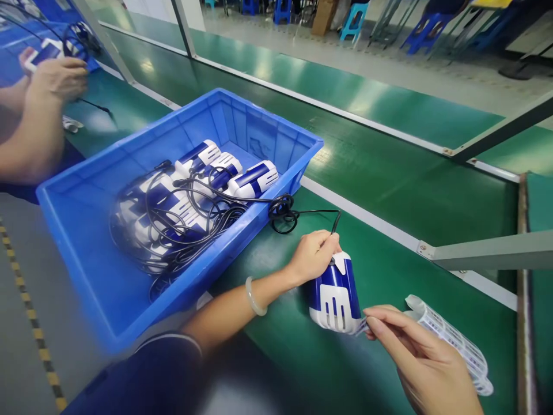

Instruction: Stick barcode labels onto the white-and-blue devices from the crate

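- Left hand (311, 256), centre of the frame, curled over the top end of a blue and white device (334, 295), fingers bent and pressed onto it where the black cord (302, 212) leaves it; pale bangle (254, 297) on that wrist.
- Device stands tilted on the green surface (389, 271), slotted white face toward the camera, lower centre.
- Right hand (425, 360), lower right, thumb and forefinger pinched on a small clear tab or film at the device's lower right corner; what exactly it pinches is too blurred to tell.
- White lattice plastic part (458, 343) lies just behind the right hand, partly hidden by it, lower right.
- Cord runs from the device up to a coiled bundle that hangs over the rim of the blue bin (86, 242).
- Bin sits left of centre, near corner past the surface's edge; inside it several more blue and white devices (253, 178) with tangled black cords (173, 230).
- Another person's hands (56, 75), upper left, hold a white and blue item (41, 55); forearm rests on the surface.
- Grey metal frame bars (496, 251) cross the right side and top.
- Blue stools (354, 20) and a floor area at the top edge, far off.
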`<state>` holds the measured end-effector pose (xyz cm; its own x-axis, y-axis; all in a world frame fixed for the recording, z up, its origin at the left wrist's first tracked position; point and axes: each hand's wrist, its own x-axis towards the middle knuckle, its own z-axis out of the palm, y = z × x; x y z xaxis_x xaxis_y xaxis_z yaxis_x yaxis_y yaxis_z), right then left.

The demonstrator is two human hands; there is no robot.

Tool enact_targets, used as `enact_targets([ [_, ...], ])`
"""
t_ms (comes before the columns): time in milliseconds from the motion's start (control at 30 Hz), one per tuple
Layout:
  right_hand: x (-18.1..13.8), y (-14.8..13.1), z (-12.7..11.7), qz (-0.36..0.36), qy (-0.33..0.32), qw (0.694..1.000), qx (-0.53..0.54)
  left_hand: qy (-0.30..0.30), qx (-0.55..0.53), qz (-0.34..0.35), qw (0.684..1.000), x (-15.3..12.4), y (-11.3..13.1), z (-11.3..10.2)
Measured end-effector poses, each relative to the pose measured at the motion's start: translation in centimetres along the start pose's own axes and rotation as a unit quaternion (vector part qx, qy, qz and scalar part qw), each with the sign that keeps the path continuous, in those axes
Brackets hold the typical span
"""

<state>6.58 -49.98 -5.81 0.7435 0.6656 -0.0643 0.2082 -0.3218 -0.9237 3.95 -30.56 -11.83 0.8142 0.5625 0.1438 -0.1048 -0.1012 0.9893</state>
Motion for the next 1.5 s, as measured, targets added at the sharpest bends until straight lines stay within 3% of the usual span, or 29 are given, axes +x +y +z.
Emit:
enact_targets([
  [233,-1.0,1.0,2.2,0.067,0.054,0.996,0.021,0.015,0.009,0.065,0.998,-0.7,2.1,-0.5],
  [600,-0.8,0.2,4.9,0.038,0.138,0.990,0.015,0.022,0.035,0.081,0.996,-1.1,2.7,-0.4],
  [900,-1.0,0.6,5.1,0.001,0.148,0.988,-0.034,0.031,0.050,0.083,0.995,-1.0,2.9,-0.5],
  [1500,-1.0,1.1,4.8,0.002,0.134,0.989,-0.057,0.030,0.025,0.090,0.995,-1.1,2.8,-0.4],
])
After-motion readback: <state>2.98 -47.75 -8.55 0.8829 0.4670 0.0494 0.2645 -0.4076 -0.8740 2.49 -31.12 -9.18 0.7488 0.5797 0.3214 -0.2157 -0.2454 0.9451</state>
